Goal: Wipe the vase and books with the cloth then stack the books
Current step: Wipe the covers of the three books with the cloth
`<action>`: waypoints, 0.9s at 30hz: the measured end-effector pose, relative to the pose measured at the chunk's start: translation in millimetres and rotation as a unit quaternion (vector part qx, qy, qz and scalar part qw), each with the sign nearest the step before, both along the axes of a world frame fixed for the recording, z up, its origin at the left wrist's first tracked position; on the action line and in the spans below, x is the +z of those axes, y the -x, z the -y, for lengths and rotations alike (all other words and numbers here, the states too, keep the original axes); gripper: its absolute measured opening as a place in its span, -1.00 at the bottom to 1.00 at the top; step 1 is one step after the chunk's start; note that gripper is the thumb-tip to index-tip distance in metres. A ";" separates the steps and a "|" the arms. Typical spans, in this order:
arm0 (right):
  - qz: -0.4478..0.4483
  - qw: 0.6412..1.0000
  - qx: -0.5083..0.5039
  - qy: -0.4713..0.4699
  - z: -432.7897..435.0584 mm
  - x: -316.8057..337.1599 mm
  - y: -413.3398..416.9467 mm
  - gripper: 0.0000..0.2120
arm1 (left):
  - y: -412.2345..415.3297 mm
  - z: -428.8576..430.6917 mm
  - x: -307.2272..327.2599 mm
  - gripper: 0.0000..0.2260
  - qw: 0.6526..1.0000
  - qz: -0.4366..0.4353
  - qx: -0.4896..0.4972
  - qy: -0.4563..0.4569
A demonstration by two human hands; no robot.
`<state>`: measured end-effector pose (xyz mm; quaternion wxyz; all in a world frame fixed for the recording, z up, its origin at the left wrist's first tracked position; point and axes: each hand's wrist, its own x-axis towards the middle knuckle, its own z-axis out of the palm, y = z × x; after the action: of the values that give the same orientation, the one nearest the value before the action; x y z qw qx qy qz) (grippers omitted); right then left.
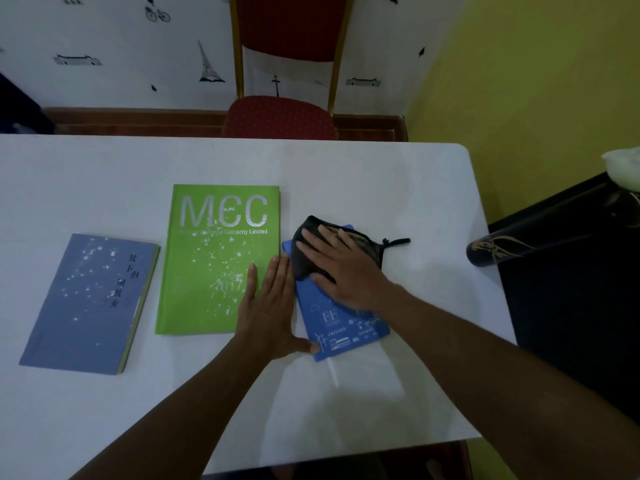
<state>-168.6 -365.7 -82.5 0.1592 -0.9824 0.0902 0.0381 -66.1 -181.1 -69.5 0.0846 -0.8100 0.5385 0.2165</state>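
Observation:
Three books lie flat on the white table (381,174). A grey-blue book (86,306) is at the left and a green "MCC" book (214,265) in the middle, both speckled with white dust. A small blue book (346,327) lies at the right. My right hand (346,268) presses a black cloth (304,251) flat onto the blue book's upper half. My left hand (270,306) lies flat with fingers together, across the green book's lower right corner and against the blue book's left edge. A dark vase (512,247) with a gold pattern lies tilted at the far right, partly cut off.
A red padded chair (280,116) stands behind the table's far edge. The table's right edge runs close to the blue book, with a dark surface (571,323) beyond it. A yellow wall (519,81) is at the right.

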 end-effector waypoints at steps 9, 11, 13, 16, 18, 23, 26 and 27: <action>0.047 0.993 -0.022 -0.106 -79.2 -6.3 90.2 -0.50 | -0.5 0.7 -1.7 0.36 1.000 0.010 -0.008 0.005; 0.057 0.985 -0.058 -0.152 -92.6 -5.8 104.9 -0.56 | -0.7 -0.7 -1.0 0.35 1.000 0.010 -0.009 0.004; 0.071 0.976 -0.092 -0.182 -103.0 -3.7 113.4 -0.63 | -1.1 -1.5 -1.2 0.34 1.000 0.009 -0.006 0.015; 0.096 0.970 -0.120 -0.191 -117.5 2.1 119.3 -0.66 | -2.0 -6.2 0.6 0.31 0.999 -0.004 -0.009 0.040; 0.109 0.958 -0.170 -0.203 -124.4 8.1 118.5 -0.67 | -3.6 -12.9 1.2 0.25 0.997 -0.006 -0.040 0.069; 0.220 0.895 -0.315 -0.225 -128.9 49.3 64.0 -0.65 | -27.2 -48.9 8.6 -0.22 0.987 -0.005 -0.043 0.154; 0.265 0.875 -0.352 -0.200 -131.3 62.1 12.3 -0.68 | -61.1 -85.0 11.1 -0.34 0.985 0.009 0.031 0.169; 0.267 0.866 -0.370 -0.205 -130.5 62.8 -5.5 -0.70 | -73.2 -97.7 10.9 -0.34 0.984 0.013 0.047 0.171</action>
<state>-163.1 -235.2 -19.6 0.3777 -0.7947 0.3913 -0.2694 7.1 -83.4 -58.6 -0.0581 -0.8396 0.5277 0.1147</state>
